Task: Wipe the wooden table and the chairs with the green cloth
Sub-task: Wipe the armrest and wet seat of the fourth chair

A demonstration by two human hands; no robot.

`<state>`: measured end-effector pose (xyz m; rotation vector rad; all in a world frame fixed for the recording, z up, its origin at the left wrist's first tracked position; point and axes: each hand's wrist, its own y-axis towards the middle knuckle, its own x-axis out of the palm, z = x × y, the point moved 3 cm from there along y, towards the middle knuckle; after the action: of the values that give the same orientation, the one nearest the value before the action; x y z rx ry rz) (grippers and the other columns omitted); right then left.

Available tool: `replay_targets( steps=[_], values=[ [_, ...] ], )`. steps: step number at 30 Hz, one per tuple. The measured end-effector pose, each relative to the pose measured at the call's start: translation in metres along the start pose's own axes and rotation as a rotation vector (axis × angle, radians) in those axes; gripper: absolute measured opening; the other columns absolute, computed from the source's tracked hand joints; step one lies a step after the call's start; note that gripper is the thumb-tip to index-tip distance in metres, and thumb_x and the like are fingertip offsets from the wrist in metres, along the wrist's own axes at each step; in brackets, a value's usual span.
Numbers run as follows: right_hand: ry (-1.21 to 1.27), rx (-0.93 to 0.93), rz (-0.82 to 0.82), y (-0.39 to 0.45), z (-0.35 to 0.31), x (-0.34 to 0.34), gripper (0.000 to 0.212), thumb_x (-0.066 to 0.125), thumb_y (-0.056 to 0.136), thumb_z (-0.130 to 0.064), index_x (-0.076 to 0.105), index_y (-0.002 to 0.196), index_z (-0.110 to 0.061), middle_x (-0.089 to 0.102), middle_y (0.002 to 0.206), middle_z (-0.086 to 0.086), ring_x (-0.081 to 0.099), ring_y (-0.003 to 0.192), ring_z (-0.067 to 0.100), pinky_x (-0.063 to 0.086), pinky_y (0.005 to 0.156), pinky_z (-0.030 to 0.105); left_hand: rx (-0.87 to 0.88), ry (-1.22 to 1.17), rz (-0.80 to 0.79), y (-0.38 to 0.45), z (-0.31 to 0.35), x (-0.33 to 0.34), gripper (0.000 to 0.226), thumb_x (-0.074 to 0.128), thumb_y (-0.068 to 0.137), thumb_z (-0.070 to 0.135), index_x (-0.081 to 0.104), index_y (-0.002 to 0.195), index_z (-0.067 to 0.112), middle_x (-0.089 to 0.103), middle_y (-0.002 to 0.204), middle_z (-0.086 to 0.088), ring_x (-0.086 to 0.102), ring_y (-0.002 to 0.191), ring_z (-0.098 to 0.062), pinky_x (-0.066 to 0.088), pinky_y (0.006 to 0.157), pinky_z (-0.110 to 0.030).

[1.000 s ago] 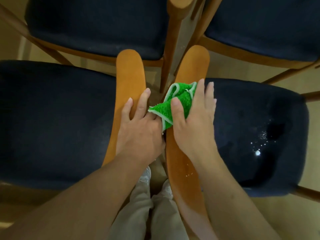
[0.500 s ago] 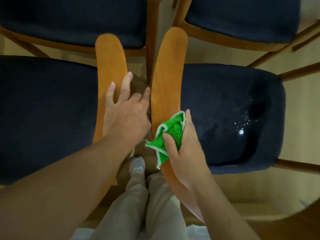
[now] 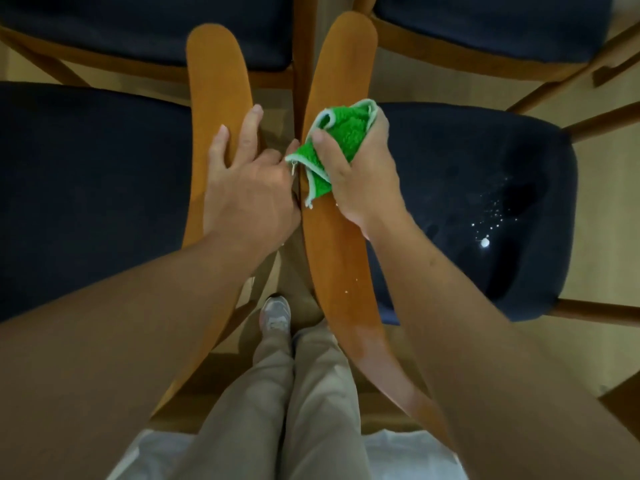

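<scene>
Two wooden chair backs stand side by side below me, seen from above. My right hand [image 3: 363,178] grips the bunched green cloth [image 3: 336,140] and presses it on the top rail of the right chair back [image 3: 343,265]. My left hand [image 3: 246,181] rests on the left chair back [image 3: 216,71], fingers stretched along the rail and thumb down in the gap. The rail below the cloth looks damp with a few droplets.
Dark blue seat cushions lie on both sides; the right seat [image 3: 485,188] carries white specks and a wet patch. Two more blue-seated chairs [image 3: 485,26] stand at the top. My legs and one shoe [image 3: 275,317] show in the gap between the backs.
My right hand slid the cloth down the right chair back toward me, then back up the rail to its upper part. The left hand stayed on the left rail.
</scene>
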<state>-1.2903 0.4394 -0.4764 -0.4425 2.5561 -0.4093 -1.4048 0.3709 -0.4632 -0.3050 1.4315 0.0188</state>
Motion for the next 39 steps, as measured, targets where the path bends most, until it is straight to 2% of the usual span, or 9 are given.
replay_targets(
  steps=[4,9,14,18,20,25,28,34,39],
  values=[
    [-0.007,0.047,-0.074,-0.033,0.019,-0.001,0.091,0.063,0.079,-0.056,0.012,0.151,-0.032,0.049,0.136,-0.002,0.056,0.117,0.016,0.049,0.097,0.048,-0.002,0.021,-0.039,0.001,0.0,-0.001,0.063,0.027,0.089,0.045,0.04,0.145,0.019,0.063,0.123,-0.003,0.006,0.148,-0.027,0.01,0.115,-0.054],
    [0.01,0.218,-0.246,-0.128,0.065,-0.015,0.086,0.066,0.081,-0.051,0.01,0.147,-0.047,0.046,0.136,-0.008,0.056,0.117,0.01,0.051,0.097,0.041,-0.028,0.016,-0.038,0.001,-0.001,-0.002,0.063,0.023,0.088,0.04,0.037,0.146,0.022,0.062,0.125,0.0,0.004,0.148,-0.025,0.009,0.115,-0.052],
    [-0.104,0.304,-0.241,-0.154,0.079,-0.02,0.094,0.069,0.084,-0.041,0.004,0.152,-0.036,0.035,0.144,-0.011,0.047,0.117,-0.001,0.043,0.088,0.008,-0.022,-0.009,-0.038,0.002,-0.003,0.0,0.056,0.034,0.092,0.036,0.04,0.145,0.019,0.065,0.121,-0.001,0.008,0.148,-0.026,0.009,0.114,-0.052],
    [-0.072,0.242,-0.199,-0.128,0.061,-0.008,0.096,0.068,0.076,-0.055,0.007,0.149,-0.043,0.033,0.148,-0.007,0.045,0.127,0.01,0.045,0.104,0.038,-0.011,-0.005,-0.047,0.002,-0.002,0.0,0.054,0.038,0.094,0.036,0.04,0.145,0.019,0.064,0.123,-0.001,0.008,0.148,-0.027,0.009,0.114,-0.053],
    [-0.014,0.183,-0.143,-0.097,0.045,0.001,0.095,0.063,0.074,-0.06,0.008,0.149,-0.043,0.035,0.148,-0.006,0.047,0.126,0.011,0.046,0.102,0.042,-0.012,-0.002,-0.083,0.003,-0.002,-0.002,0.057,0.033,0.094,0.039,0.034,0.148,0.019,0.062,0.127,0.001,0.004,0.148,-0.027,0.007,0.114,-0.052],
    [0.1,0.118,-0.022,0.014,0.001,0.0,0.074,0.06,0.091,-0.048,0.021,0.147,-0.021,0.059,0.113,-0.005,0.064,0.097,0.01,0.056,0.086,0.038,-0.014,0.042,-0.126,0.004,0.0,-0.003,0.058,0.028,0.095,0.043,0.027,0.15,0.023,0.057,0.132,0.006,-0.006,0.148,-0.025,0.005,0.116,-0.052],
    [0.193,0.156,-0.009,0.048,-0.009,-0.004,0.056,0.059,0.094,-0.046,0.036,0.137,-0.018,0.062,0.106,-0.004,0.065,0.093,0.01,0.056,0.081,0.031,-0.029,0.061,-0.134,0.004,0.001,-0.004,0.057,0.028,0.097,0.043,0.026,0.151,0.024,0.058,0.131,0.006,-0.005,0.148,-0.024,0.005,0.116,-0.051],
    [0.201,0.275,-0.107,-0.023,0.018,-0.002,0.039,0.056,0.096,-0.041,0.047,0.129,-0.022,0.069,0.095,-0.004,0.069,0.077,0.006,0.056,0.067,0.027,-0.025,0.072,-0.197,0.005,0.002,-0.007,0.063,0.023,0.092,0.044,0.024,0.151,0.023,0.055,0.134,0.006,-0.01,0.148,-0.025,0.005,0.115,-0.052],
    [0.051,0.362,-0.227,-0.094,0.037,-0.012,0.034,0.053,0.096,-0.041,0.039,0.124,-0.028,0.062,0.091,-0.011,0.06,0.076,-0.009,0.042,0.059,0.006,-0.051,0.078,-0.212,0.006,0.003,-0.008,0.061,0.023,0.094,0.044,0.02,0.152,0.025,0.056,0.133,0.008,-0.009,0.148,-0.025,0.004,0.115,-0.052]
  ],
)
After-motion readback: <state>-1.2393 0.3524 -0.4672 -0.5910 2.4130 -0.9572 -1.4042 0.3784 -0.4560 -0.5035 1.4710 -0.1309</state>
